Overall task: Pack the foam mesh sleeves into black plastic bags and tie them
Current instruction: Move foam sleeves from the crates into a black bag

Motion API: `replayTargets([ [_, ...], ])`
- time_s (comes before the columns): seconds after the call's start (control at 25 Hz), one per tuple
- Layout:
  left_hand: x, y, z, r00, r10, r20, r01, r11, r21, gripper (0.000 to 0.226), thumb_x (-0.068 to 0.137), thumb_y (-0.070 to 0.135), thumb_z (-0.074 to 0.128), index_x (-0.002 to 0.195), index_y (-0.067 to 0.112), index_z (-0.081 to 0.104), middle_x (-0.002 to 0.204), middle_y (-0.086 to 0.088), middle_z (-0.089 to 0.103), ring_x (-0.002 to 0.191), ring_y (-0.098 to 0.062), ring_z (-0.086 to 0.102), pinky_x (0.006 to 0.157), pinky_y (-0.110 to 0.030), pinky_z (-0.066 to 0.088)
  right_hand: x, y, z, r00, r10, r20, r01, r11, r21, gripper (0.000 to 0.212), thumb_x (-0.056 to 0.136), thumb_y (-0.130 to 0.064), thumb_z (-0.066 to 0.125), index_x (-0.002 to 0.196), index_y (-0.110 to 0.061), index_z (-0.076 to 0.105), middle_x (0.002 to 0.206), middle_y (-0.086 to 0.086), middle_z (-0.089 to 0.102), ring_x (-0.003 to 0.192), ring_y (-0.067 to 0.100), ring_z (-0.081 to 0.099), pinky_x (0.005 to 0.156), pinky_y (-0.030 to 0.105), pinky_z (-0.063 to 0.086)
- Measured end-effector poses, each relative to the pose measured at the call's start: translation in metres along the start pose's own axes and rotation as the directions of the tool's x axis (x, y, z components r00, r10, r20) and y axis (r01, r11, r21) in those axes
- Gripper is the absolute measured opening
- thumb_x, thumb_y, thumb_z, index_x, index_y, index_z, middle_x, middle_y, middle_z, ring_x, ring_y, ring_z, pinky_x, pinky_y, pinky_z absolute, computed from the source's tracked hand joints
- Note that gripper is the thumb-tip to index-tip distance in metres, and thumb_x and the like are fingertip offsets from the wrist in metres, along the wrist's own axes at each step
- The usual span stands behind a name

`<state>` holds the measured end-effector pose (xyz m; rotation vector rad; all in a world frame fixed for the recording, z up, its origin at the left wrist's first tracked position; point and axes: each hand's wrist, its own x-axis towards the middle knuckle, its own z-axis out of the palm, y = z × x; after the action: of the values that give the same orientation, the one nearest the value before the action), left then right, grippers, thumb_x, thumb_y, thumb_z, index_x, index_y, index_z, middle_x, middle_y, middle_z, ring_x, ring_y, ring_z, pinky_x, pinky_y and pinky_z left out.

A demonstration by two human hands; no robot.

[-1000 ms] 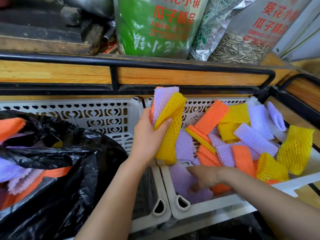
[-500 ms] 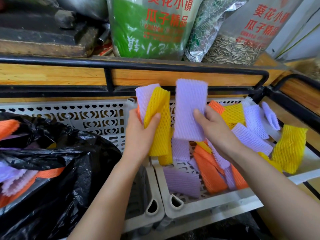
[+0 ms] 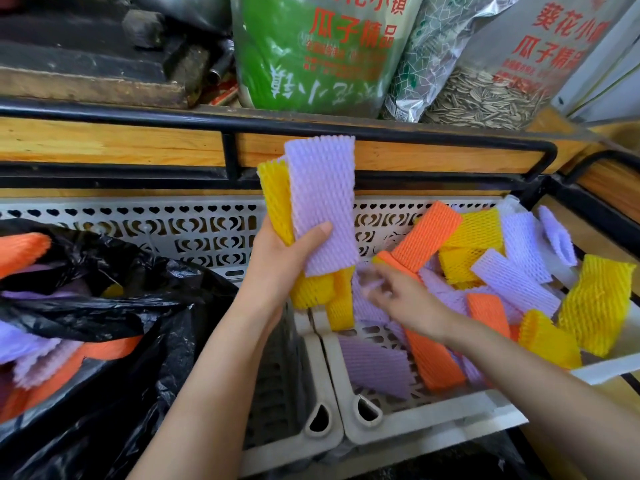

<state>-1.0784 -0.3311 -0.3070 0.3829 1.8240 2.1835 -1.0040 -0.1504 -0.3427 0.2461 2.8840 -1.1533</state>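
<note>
A purple sleeve (image 3: 322,202) of foam mesh stands upright at the centre, held up in front of a wooden shelf (image 3: 104,143). It is the front piece of a small bundle; yellow sleeves (image 3: 277,199) are pressed against it from behind and stick out above and below. The left hand (image 3: 280,268) grips the bundle near its lower end, thumb curled across the purple face and the other fingers wrapped behind.

Just to the right and lower down, the right hand (image 3: 405,303) reaches over a white crate (image 3: 433,420). Its fingers are stretched out loosely and blurred, and nothing shows in their hold; whether they touch a sleeve cannot be told. The crate holds a loose pile (image 3: 512,278) of purple, yellow and orange sleeves lying across one another, some leaning over its far right edge.

A second white crate (image 3: 156,230) with a perforated wall sits touching the first on its left. In it rests an open black bag (image 3: 104,306), with orange and purple sleeves showing inside its mouth.

On the shelf above stand a green sack (image 3: 311,53) with red lettering and a clear sack of sunflower seeds (image 3: 485,95)
</note>
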Motion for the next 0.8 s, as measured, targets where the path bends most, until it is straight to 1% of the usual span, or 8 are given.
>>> replayTargets([
  [0.12, 0.0, 0.003, -0.003, 1.0, 0.022, 0.01, -0.022, 0.999, 0.042, 0.054, 0.081, 0.019, 0.069, 0.13, 0.016, 0.048, 0.117, 0.002, 0.064, 0.101, -0.01, 0.064, 0.079, -0.024, 0.055, -0.002, 0.044, 0.021, 0.914, 0.183, 0.361, -0.06, 0.943, -0.328, 0.041, 0.087, -0.015, 0.064, 0.124, -0.004, 0.051, 0.101, -0.002, 0.057, 0.086, 0.005, 0.054, 0.071, 0.012, 0.04],
  [0.24, 0.0, 0.003, -0.003, 1.0, 0.012, 0.015, -0.013, 0.998, 0.062, 0.052, 0.081, 0.021, 0.069, 0.129, 0.018, 0.049, 0.117, 0.003, 0.064, 0.102, -0.009, 0.064, 0.081, -0.026, 0.055, -0.001, 0.052, 0.031, 0.835, 0.296, 0.464, -0.057, 0.885, -0.462, 0.061, 0.082, -0.026, 0.071, 0.133, -0.011, 0.041, 0.124, 0.004, 0.052, 0.11, 0.017, 0.054, 0.084, 0.017, 0.039],
  [0.32, -0.001, 0.003, -0.004, 1.0, 0.004, 0.006, -0.005, 0.998, 0.056, 0.053, 0.081, 0.021, 0.07, 0.129, 0.018, 0.049, 0.118, 0.002, 0.064, 0.103, -0.011, 0.064, 0.087, -0.034, 0.054, 0.003, 0.053, 0.033, 0.819, 0.308, 0.485, -0.026, 0.863, -0.505, 0.056, 0.08, -0.028, 0.073, 0.127, -0.011, 0.047, 0.117, 0.004, 0.055, 0.106, 0.019, 0.055, 0.084, 0.022, 0.04],
  [0.4, 0.002, 0.002, -0.006, 1.0, 0.021, -0.021, -0.02, 0.998, 0.061, 0.059, 0.078, 0.027, 0.075, 0.129, 0.017, 0.049, 0.119, 0.001, 0.063, 0.106, -0.013, 0.063, 0.092, -0.04, 0.053, 0.009, 0.05, 0.024, 0.832, 0.258, 0.49, -0.014, 0.894, -0.448, 0.022, 0.081, -0.021, 0.072, 0.098, -0.016, 0.059, 0.09, -0.002, 0.057, 0.084, 0.013, 0.054, 0.072, 0.022, 0.041],
  [0.48, 0.004, 0.002, -0.007, 0.998, 0.039, -0.054, -0.035, 0.996, 0.078, 0.068, 0.069, 0.035, 0.073, 0.13, 0.017, 0.049, 0.12, 0.001, 0.063, 0.107, -0.013, 0.062, 0.093, -0.041, 0.052, 0.017, 0.046, -0.002, 0.889, 0.208, 0.408, -0.073, 0.943, -0.323, 0.025, 0.082, -0.016, 0.071, 0.072, -0.025, 0.05, 0.071, -0.01, 0.047, 0.066, 0.005, 0.043, 0.059, 0.015, 0.034],
  [0.68, 0.005, 0.002, -0.007, 0.998, 0.042, -0.043, -0.038, 0.995, 0.097, 0.062, 0.077, 0.029, 0.075, 0.131, 0.017, 0.047, 0.12, 0.001, 0.062, 0.107, -0.013, 0.062, 0.092, -0.04, 0.052, 0.038, 0.037, -0.034, 0.979, 0.198, -0.055, -0.196, 0.98, 0.039, 0.01, 0.087, -0.012, 0.065, 0.09, -0.013, 0.056, 0.084, -0.001, 0.049, 0.083, 0.014, 0.048, 0.066, 0.022, 0.037],
  [0.76, 0.004, 0.003, -0.008, 0.997, 0.049, -0.052, -0.046, 0.997, 0.062, 0.051, 0.082, 0.02, 0.07, 0.128, 0.017, 0.049, 0.118, 0.002, 0.063, 0.105, -0.011, 0.063, 0.088, -0.033, 0.053, 0.047, 0.03, -0.027, 0.962, 0.258, -0.086, -0.236, 0.949, 0.21, 0.008, 0.091, -0.014, 0.06, 0.095, -0.008, 0.056, 0.089, 0.003, 0.052, 0.084, 0.015, 0.052, 0.071, 0.025, 0.041],
  [0.8, 0.004, 0.004, -0.008, 0.997, 0.054, -0.061, -0.051, 0.998, 0.044, 0.047, 0.083, 0.018, 0.069, 0.125, 0.018, 0.05, 0.116, 0.003, 0.063, 0.103, -0.009, 0.063, 0.085, -0.028, 0.053, 0.05, 0.025, -0.024, 0.959, 0.284, 0.01, -0.274, 0.913, 0.302, 0.009, 0.092, -0.016, 0.058, 0.096, -0.007, 0.057, 0.091, 0.004, 0.055, 0.084, 0.015, 0.054, 0.073, 0.025, 0.044],
])
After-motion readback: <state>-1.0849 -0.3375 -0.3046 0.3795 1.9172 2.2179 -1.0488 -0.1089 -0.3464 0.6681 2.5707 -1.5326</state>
